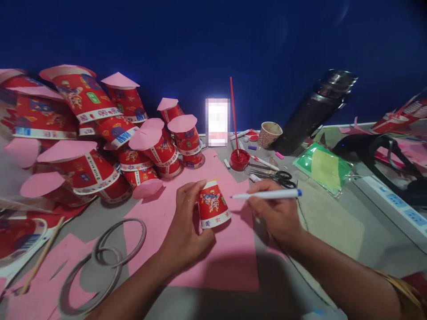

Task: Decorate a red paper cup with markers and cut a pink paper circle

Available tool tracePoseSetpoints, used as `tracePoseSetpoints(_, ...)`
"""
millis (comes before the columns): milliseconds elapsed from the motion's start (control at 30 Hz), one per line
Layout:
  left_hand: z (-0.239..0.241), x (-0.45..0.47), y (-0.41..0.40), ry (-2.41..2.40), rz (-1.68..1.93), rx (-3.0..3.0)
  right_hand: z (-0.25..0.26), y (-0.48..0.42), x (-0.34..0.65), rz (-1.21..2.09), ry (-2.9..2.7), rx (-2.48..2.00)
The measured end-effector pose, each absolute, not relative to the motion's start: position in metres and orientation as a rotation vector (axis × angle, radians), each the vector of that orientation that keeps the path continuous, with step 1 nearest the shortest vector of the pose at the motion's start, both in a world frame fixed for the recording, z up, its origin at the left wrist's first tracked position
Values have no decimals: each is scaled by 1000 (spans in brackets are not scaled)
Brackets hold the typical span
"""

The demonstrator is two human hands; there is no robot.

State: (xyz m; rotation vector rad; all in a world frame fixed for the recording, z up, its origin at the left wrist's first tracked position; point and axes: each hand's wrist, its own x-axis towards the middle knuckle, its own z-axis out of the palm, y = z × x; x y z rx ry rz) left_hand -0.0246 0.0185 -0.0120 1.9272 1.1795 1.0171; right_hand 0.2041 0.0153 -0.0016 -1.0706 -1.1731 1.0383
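Observation:
My left hand [185, 224] is closed around a red printed paper cup [213, 204], holding it upside down on a pink paper sheet [220, 253]. My right hand [275, 213] grips a white pen with a blue end [267, 194], its tip pointing left, close to the cup's side. Both hands rest on the pink sheet near the middle of the table.
A heap of red cups capped with pink paper discs [100, 138] fills the left. Metal rings [106, 249] lie at front left. Scissors [276, 176], a red glue pot with a stick [239, 159], a brown paper cup [269, 133], a dark flask [313, 111], a green packet [322, 166] and a power strip [400, 204] lie behind and right.

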Motion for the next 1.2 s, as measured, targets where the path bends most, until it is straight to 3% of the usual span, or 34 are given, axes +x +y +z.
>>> tracePoseSetpoints(100, -12, -25, 19, 1182, 994, 1916, 8, 39, 227, 1010, -813, -975)
tracePoseSetpoints(200, -11, -25, 19, 1200, 986, 1921, 14, 54, 242, 1244, -580, -861)
tracePoseSetpoints(367, -10, -24, 18, 1194, 983, 1948, 5, 31, 218, 1445, -643, -902)
tracePoseSetpoints(533, -9, -24, 18, 1164, 990, 1976, -2, -5, 195, 1053, -1341, -1030)
tracePoseSetpoints(700, -11, -24, 18, 1159, 984, 1941, -3, -7, 198, 737, -1634, -969)
tracePoseSetpoints(1200, -10, -21, 17, 1123, 994, 1923, 0, -4, 197, 677, -1756, -940)
